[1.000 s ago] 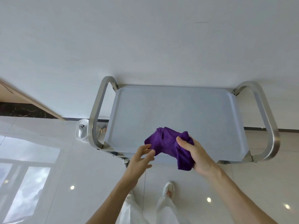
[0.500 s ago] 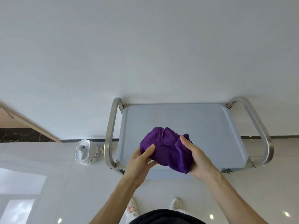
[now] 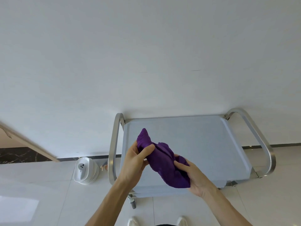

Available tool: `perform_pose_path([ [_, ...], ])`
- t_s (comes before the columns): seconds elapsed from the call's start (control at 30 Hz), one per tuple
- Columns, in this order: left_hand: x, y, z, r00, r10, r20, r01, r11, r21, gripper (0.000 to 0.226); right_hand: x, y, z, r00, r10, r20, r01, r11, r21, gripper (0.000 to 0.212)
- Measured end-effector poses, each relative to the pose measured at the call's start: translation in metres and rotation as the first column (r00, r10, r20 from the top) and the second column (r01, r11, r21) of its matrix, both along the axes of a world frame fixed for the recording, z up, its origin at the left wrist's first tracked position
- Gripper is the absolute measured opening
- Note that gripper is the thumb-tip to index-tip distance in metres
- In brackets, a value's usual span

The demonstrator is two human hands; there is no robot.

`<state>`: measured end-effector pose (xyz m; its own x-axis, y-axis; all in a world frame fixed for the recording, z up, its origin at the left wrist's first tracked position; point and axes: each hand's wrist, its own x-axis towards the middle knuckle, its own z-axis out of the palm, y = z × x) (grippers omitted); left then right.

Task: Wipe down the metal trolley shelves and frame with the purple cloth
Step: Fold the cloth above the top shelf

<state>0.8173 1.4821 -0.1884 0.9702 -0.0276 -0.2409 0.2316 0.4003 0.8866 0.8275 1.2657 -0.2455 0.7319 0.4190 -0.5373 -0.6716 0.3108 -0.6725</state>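
The metal trolley stands against a white wall, its pale top shelf (image 3: 203, 144) flat and bare, with curved steel handles on the left (image 3: 112, 152) and right (image 3: 260, 141). A crumpled purple cloth (image 3: 164, 162) is held in the air above the shelf's near left part. My left hand (image 3: 135, 160) pinches the cloth's upper left end. My right hand (image 3: 193, 178) grips its lower right end from below. The cloth is stretched between both hands and does not touch the shelf.
A stack of white dishes (image 3: 85, 170) sits on the tiled floor left of the trolley. A caster wheel (image 3: 132, 203) shows under the near left corner. My shoes (image 3: 133, 221) are at the bottom edge. A wooden door frame (image 3: 24, 142) runs at far left.
My left hand closed on the cloth and both hands lifted it off the shelf, pulling it apart. The camera view tilted up and shifted, so the trolley sits lower right.
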Motion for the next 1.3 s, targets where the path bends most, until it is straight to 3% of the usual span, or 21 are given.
perform_pose_path([
  [0.13,-0.001,0.019,-0.012,0.982,0.153,-0.112,-0.161,0.985,-0.062,0.025,0.008,-0.015,0.003,0.986,-0.167,0.003,0.165,0.977,0.137,0.042],
  [0.23,-0.010,0.026,-0.035,0.937,0.211,-0.280,-0.232,0.972,-0.045,0.030,0.016,-0.021,0.025,0.979,-0.186,0.081,0.164,0.962,0.219,0.047],
  [0.33,-0.021,0.022,-0.051,0.898,0.144,-0.415,-0.142,0.989,0.035,0.033,0.022,-0.017,0.045,0.978,-0.107,0.180,0.074,0.981,0.181,0.052],
  [0.4,-0.025,0.015,-0.058,0.885,0.079,-0.459,0.029,0.975,0.222,0.041,0.024,-0.012,0.053,0.973,-0.046,0.226,0.015,0.991,0.134,0.049],
  [0.5,-0.024,0.010,-0.060,0.937,0.080,-0.340,0.144,0.798,0.585,0.061,0.028,-0.008,0.062,0.957,0.055,0.285,-0.062,0.998,0.015,0.044],
  [0.6,-0.016,0.010,-0.042,0.998,-0.054,0.036,0.014,0.716,0.698,0.064,0.034,-0.006,0.071,0.913,0.209,0.351,-0.153,0.971,-0.181,0.040],
  [0.7,0.000,0.008,-0.017,0.888,-0.337,0.313,-0.044,0.615,0.787,0.063,0.044,-0.001,0.077,0.864,0.344,0.367,-0.225,0.917,-0.329,0.035],
  [0.8,0.012,0.008,0.004,0.827,-0.481,0.290,-0.014,0.499,0.867,0.060,0.052,-0.001,0.083,0.824,0.421,0.381,-0.263,0.878,-0.401,0.032],
  [0.87,0.016,0.010,0.013,0.833,-0.510,0.216,0.072,0.486,0.871,0.054,0.057,-0.005,0.084,0.807,0.441,0.393,-0.281,0.872,-0.402,0.035],
  [0.97,0.021,0.006,0.024,0.869,-0.490,0.075,0.200,0.484,0.852,0.046,0.061,-0.009,0.082,0.784,0.458,0.419,-0.304,0.872,-0.383,0.038],
  [1.1,0.026,-0.003,0.034,0.904,-0.427,-0.039,0.195,0.328,0.924,0.032,0.059,-0.009,0.073,0.755,0.467,0.461,-0.287,0.867,-0.408,0.039],
  [1.17,0.027,-0.004,0.040,0.914,-0.406,-0.006,0.154,0.334,0.930,0.028,0.058,-0.011,0.065,0.767,0.428,0.478,-0.264,0.890,-0.372,0.048],
  [1.3,0.025,-0.007,0.060,0.929,-0.343,0.139,0.026,0.437,0.899,0.017,0.059,-0.014,0.052,0.831,0.328,0.450,-0.279,0.944,-0.173,0.073],
])
